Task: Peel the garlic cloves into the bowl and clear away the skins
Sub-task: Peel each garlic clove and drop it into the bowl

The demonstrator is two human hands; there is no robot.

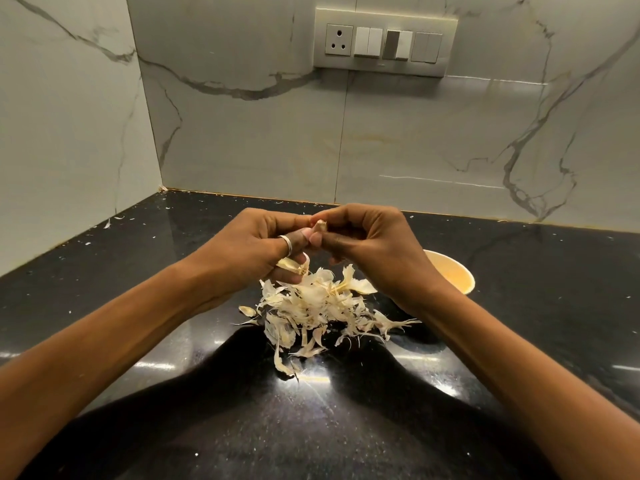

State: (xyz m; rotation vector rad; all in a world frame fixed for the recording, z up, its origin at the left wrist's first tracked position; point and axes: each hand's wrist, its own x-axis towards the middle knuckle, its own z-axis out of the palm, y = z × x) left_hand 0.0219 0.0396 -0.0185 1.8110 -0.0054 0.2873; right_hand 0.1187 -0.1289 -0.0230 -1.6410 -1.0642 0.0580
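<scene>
Left hand (256, 244) and right hand (367, 244) pinch one clove (320, 225) between them — above the skins (315, 306); bowl (457, 277) sits behind the right wrist.

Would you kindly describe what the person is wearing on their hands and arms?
Both forearms are bare, with no sleeves in view. The left hand wears a plain silver ring on one finger. The right hand shows no ring, watch or bracelet.
</scene>
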